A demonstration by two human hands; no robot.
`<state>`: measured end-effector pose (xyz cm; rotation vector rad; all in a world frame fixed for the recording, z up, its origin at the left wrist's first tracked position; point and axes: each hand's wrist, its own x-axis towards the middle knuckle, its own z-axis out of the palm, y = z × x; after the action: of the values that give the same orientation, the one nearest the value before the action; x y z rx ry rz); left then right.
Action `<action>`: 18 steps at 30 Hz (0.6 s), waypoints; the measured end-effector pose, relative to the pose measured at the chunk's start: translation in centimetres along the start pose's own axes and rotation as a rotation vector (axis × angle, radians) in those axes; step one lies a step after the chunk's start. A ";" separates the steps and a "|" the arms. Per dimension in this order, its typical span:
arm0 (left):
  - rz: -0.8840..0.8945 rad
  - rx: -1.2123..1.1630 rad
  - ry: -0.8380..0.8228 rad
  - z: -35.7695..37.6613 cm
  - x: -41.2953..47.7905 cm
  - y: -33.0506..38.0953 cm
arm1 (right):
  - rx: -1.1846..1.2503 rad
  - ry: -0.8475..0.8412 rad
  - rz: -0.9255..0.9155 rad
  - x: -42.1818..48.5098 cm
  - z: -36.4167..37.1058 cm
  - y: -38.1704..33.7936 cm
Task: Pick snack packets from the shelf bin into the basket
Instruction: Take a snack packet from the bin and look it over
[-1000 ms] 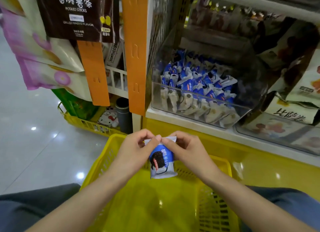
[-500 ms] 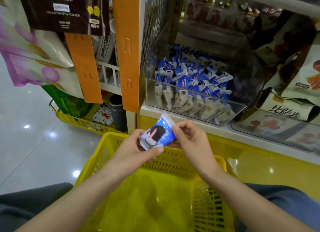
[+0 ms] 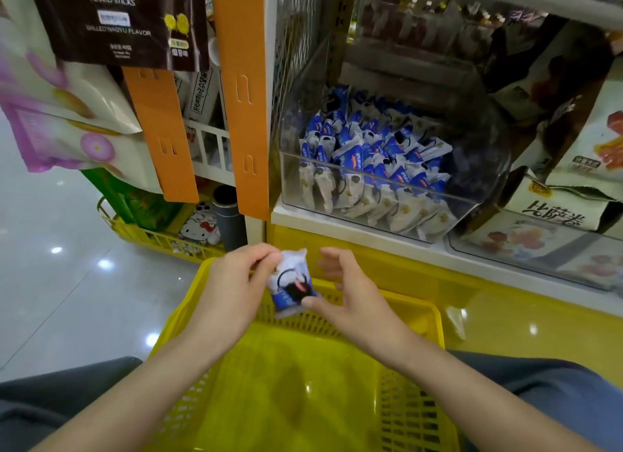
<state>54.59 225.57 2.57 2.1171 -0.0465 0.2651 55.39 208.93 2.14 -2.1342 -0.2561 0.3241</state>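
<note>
The snack packet [image 3: 291, 283] is pinched at its top by the left hand [image 3: 236, 283]. The right hand's [image 3: 350, 296] earlier pinch is released, with only the thumb touching. The packet is held above the basket's [image 3: 411, 401] far rim and is judged ready for dropping.

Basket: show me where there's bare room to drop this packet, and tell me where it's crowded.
The basket floor is bare wall to wall, directly below the hands; the left hand pinches the packet above its far rim, right hand beside it. Crowded: the clear bin, its left and middle heaped with blue packets; only its right end looks free.
</note>
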 end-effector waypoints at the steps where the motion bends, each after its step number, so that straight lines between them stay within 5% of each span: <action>1: 0.059 0.064 -0.033 0.0 -0.1 0.1 | -0.007 0.038 -0.067 -0.2 0.2 -0.2; 9: 0.106 0.052 -0.121 0.8 -1.2 0.5 | 0.137 0.110 -0.127 0.1 0.0 -0.4; 15: -0.093 -0.149 -0.217 1.1 -0.6 -0.2 | -0.299 0.217 -0.381 -0.4 -0.4 -0.6; 18: -0.139 -0.237 -0.163 1.2 -0.5 0.2 | -0.277 0.294 -0.360 -0.3 -0.8 -0.7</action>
<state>54.26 224.38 2.03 1.8918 -0.0251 0.0024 55.35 208.59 3.17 -2.3160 -0.5273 -0.2467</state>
